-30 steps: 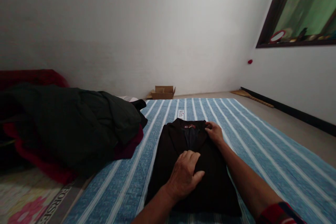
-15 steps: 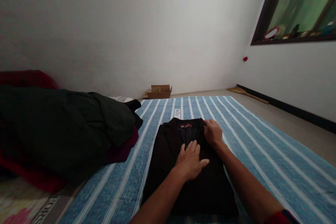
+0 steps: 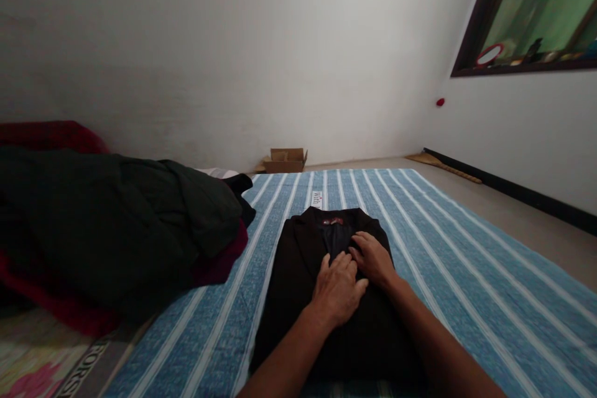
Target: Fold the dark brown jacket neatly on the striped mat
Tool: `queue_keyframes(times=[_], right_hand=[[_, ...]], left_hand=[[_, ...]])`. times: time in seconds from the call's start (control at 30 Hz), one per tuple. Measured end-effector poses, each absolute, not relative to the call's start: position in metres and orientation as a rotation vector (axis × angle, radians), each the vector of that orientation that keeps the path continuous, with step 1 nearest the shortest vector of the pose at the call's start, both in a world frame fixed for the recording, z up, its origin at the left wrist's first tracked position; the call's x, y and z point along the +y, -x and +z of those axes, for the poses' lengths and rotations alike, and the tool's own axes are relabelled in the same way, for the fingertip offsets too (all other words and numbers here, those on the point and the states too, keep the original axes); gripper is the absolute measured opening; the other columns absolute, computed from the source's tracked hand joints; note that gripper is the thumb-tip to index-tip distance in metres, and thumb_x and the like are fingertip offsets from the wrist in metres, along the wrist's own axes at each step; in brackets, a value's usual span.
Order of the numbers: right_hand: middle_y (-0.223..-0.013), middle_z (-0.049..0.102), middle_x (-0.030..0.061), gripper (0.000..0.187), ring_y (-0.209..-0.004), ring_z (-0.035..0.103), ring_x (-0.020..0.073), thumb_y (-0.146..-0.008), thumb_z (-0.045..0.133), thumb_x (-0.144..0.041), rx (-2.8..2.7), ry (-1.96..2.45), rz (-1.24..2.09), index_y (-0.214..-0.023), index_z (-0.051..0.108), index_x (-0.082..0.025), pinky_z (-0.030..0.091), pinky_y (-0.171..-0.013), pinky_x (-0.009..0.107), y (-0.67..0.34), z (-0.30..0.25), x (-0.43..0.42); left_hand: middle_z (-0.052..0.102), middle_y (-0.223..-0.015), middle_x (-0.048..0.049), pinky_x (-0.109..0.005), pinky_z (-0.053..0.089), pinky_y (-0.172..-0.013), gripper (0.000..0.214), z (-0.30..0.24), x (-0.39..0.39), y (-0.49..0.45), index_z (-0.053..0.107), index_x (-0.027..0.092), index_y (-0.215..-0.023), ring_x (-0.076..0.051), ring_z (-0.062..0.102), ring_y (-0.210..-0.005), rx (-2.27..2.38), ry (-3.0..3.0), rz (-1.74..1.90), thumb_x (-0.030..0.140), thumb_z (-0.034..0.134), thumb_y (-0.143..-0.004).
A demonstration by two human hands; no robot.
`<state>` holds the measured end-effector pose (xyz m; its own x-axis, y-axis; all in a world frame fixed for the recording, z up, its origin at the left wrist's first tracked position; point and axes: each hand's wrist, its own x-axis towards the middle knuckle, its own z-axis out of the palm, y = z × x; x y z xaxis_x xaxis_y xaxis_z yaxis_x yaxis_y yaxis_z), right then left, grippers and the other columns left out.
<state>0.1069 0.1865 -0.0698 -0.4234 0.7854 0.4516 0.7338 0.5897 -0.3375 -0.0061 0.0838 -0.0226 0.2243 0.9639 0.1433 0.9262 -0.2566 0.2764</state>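
Note:
A dark, nearly black suit jacket (image 3: 289,298) lies folded into a neat rectangle, with its collar pointing away from me and a small red label inside the neck. My left hand (image 3: 338,286) rests on the middle of the jacket front, its fingers stretched out and nothing in it. Close beside it on the right, my right hand (image 3: 373,256) has its fingers bent at the edge of the right lapel, appearing to pinch the cloth. The fingertips are partly hidden.
Under the jacket is a blue, white-striped sheet (image 3: 448,286). On the left lies a heap of dark green, red and purple clothes (image 3: 121,224). An open cardboard box (image 3: 283,165) sits by the far wall. At right is a window (image 3: 536,18) with small things on its sill.
My right hand has moved from the jacket's right collar edge inward and toward me, onto the lapel beside my left hand. The left hand has barely moved.

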Motion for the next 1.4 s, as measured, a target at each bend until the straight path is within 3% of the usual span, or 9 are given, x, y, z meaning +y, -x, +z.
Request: queue_keyframes(times=[0.3,0.6,0.87,1.0,1.27,1.4], right_hand=[[-0.111,0.06,0.0144,0.028,-0.11,0.052,0.0268,-0.084,0.051,-0.03,-2.262,1.223,0.097,-0.104,0.063,-0.013,0.039,-0.094,0.039,-0.113,-0.071,0.174],[-0.118,0.058,0.0142,0.034,-0.115,0.048,0.0269,-0.087,0.048,-0.036,-2.27,1.263,0.1,-0.109,0.061,-0.014,0.037,-0.096,0.042,-0.118,-0.075,0.168],[-0.118,0.058,0.0122,0.027,-0.117,0.048,0.0259,-0.086,0.049,-0.031,-2.199,1.156,0.008,-0.106,0.061,-0.016,0.03,-0.102,0.045,-0.119,-0.073,0.163],[-0.109,0.063,0.0094,0.018,-0.108,0.053,0.0234,-0.086,0.051,-0.029,-2.251,1.121,0.051,-0.094,0.064,-0.02,0.032,-0.099,0.042,-0.117,-0.07,0.16],[-0.103,0.063,0.0091,0.018,-0.103,0.055,0.0235,-0.087,0.05,-0.032,-2.273,1.183,0.035,-0.087,0.064,-0.02,0.034,-0.095,0.04,-0.119,-0.065,0.157],[-0.102,0.063,0.0092,0.02,-0.1,0.055,0.0233,-0.087,0.05,-0.033,-2.269,1.173,0.029,-0.084,0.064,-0.019,0.034,-0.093,0.039,-0.12,-0.064,0.156]], left_hand=[[0.049,-0.134,-0.0113,-0.045,0.03,-0.107,0.035,-0.02,0.058,0.002,0.054,0.015,-0.118,-0.024,0.038,-0.128,1.811,-2.368,0.497,0.028,0.052,-0.085],[0.061,-0.117,-0.0076,-0.044,0.033,-0.105,0.022,-0.026,0.047,-0.002,0.057,0.017,-0.106,-0.021,0.049,-0.118,1.812,-2.426,0.597,0.024,0.05,-0.086],[0.061,-0.116,-0.0068,-0.044,0.033,-0.104,0.021,-0.022,0.046,-0.002,0.057,0.019,-0.105,-0.021,0.05,-0.116,1.793,-2.427,0.619,0.021,0.05,-0.085],[0.062,-0.114,-0.0054,-0.044,0.033,-0.105,0.019,-0.019,0.043,-0.003,0.059,0.02,-0.102,-0.02,0.053,-0.113,1.734,-2.42,0.666,0.02,0.051,-0.084],[0.064,-0.113,-0.0092,-0.036,0.046,-0.096,0.025,-0.01,0.05,0.028,0.061,0.016,-0.102,-0.018,0.057,-0.108,1.852,-2.22,1.268,0.017,0.041,-0.088],[0.062,-0.115,-0.0123,-0.038,0.045,-0.097,0.027,-0.011,0.054,0.038,0.062,0.013,-0.103,-0.02,0.055,-0.111,2.023,-2.16,1.235,0.018,0.041,-0.087]])
